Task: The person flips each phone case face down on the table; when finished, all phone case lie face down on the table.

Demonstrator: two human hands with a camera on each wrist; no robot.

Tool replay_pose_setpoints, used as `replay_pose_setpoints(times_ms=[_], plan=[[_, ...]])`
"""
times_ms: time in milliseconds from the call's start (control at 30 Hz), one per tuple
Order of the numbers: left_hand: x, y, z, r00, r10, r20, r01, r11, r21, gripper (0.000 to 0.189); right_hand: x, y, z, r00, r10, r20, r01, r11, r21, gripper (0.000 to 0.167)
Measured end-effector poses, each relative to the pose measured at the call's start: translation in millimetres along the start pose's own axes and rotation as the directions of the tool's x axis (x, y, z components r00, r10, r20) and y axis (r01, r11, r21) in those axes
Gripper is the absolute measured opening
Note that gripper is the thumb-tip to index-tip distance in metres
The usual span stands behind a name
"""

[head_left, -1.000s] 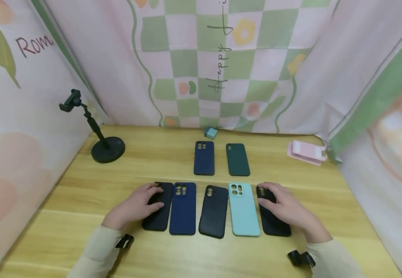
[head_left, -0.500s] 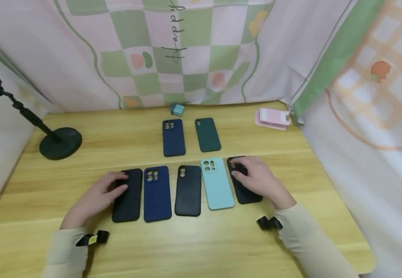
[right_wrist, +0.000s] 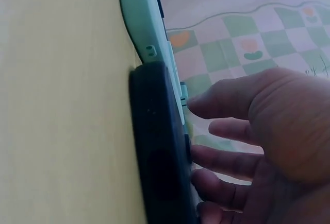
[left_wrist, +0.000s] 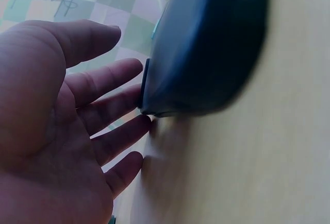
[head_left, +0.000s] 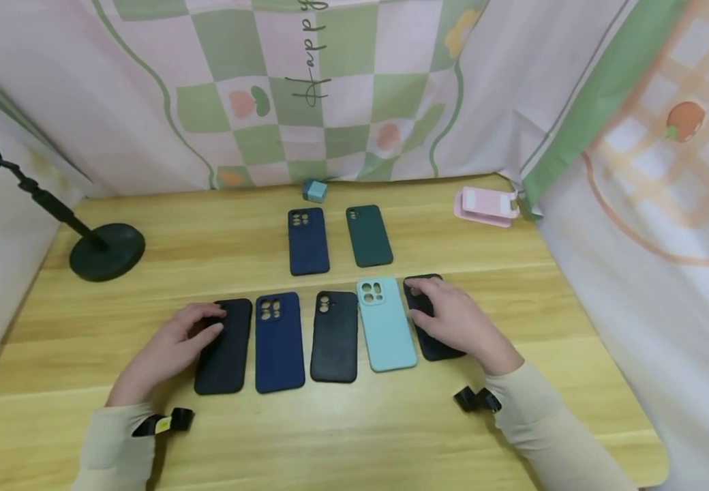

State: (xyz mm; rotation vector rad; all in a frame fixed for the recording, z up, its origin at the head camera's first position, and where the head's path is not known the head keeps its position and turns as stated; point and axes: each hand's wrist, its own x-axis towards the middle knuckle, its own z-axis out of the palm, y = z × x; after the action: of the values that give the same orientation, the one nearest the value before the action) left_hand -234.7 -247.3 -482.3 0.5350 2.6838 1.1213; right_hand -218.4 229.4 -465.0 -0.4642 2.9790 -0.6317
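Note:
In the head view, several phone cases lie in a row on the wooden table. At its left end, my left hand (head_left: 167, 344) touches a black phone case (head_left: 222, 361) with thumb and fingertips, fingers loosely spread. My right hand (head_left: 459, 320) rests its fingers on another black phone case (head_left: 443, 349) at the right end. Between them lie a navy case (head_left: 279, 351), a black case with a camera cutout (head_left: 335, 344) and a light teal case (head_left: 386, 331). The left wrist view has fingertips at the dark case's edge (left_wrist: 206, 54); the right wrist view shows relaxed fingers beside the black case (right_wrist: 157, 147).
Farther back lie a navy case (head_left: 308, 245) and a dark green case (head_left: 369, 237). A small blue block (head_left: 314, 191) sits by the curtain. A pink folding stand (head_left: 486, 204) is at back right, a black phone stand (head_left: 106, 252) at left.
The head view has swung, so the table things appear farther left and higher. Both hands stay on the end cases; the gap between the left black case and the navy one looks slightly wider.

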Motion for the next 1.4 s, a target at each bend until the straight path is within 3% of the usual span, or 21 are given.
replay_pose_setpoints(times_ms=[167, 300, 367, 433, 567, 700, 833, 1000, 1100, 1233, 1333, 1400], plan=[[-2.6, -3.7, -0.5, 1.000, 0.012, -0.022, -0.012, 1.000, -0.001, 0.034, 3.1, -6, -3, 0.997, -0.002, 0.076, 0.002, 1.000, -0.006, 0.057], [-4.5, -10.0, 0.0, 1.000, 0.016, -0.021, -0.017, 1.000, -0.012, 0.035, 4.0, 1, -9, 0.997, 0.054, 0.050, -0.063, 0.977, 0.204, 0.053], [-6.2, -14.0, -0.8, 1.000, 0.002, -0.018, -0.003, 1.000, -0.028, 0.035, 2.9, 5, -16, 0.995, 0.099, -0.001, -0.093, 0.930, 0.356, 0.052], [-7.8, -18.1, -2.6, 1.000, -0.015, -0.019, 0.015, 0.999, -0.048, 0.035, 0.6, 11, -23, 0.986, 0.156, -0.059, -0.107, 0.862, 0.496, 0.050], [-7.6, -23.1, -7.0, 0.999, -0.029, -0.021, 0.028, 0.998, -0.051, 0.037, -2.7, 25, -31, 0.952, 0.287, -0.109, -0.148, 0.739, 0.657, 0.046], [-5.8, -22.5, -11.0, 0.999, -0.030, -0.011, 0.030, 0.999, -0.038, 0.039, 1.0, 43, -29, 0.928, 0.373, -0.024, -0.261, 0.694, 0.671, 0.048], [-4.9, -20.0, -13.7, 1.000, -0.030, -0.010, 0.030, 0.999, -0.023, 0.039, 4.2, 55, -29, 0.915, 0.399, 0.062, -0.351, 0.708, 0.612, 0.053], [-1.4, -17.5, -13.4, 1.000, -0.018, -0.005, 0.018, 1.000, 0.012, 0.039, 0.0, 44, -40, 0.916, 0.400, -0.007, -0.361, 0.834, 0.416, 0.052], [1.7, -18.0, -11.8, 1.000, 0.001, -0.008, 0.000, 1.000, 0.018, 0.038, 4.7, 17, -37, 0.947, 0.318, -0.041, -0.293, 0.911, 0.291, 0.047], [5.6, -19.9, -9.1, 1.000, 0.023, -0.017, -0.023, 1.000, 0.019, 0.037, 23.8, -31, -20, 0.989, 0.132, 0.066, -0.144, 0.961, 0.236, 0.041], [8.8, -19.9, -6.0, 1.000, 0.023, -0.010, -0.023, 0.999, 0.025, 0.039, 39.1, -57, -10, 0.988, 0.058, 0.143, -0.086, 0.977, 0.197, 0.041], [11.9, -19.6, -3.4, 1.000, 0.028, -0.006, -0.027, 0.999, 0.025, 0.039, 46.6, -68, -7, 0.985, 0.054, 0.164, -0.081, 0.984, 0.161, 0.041]])
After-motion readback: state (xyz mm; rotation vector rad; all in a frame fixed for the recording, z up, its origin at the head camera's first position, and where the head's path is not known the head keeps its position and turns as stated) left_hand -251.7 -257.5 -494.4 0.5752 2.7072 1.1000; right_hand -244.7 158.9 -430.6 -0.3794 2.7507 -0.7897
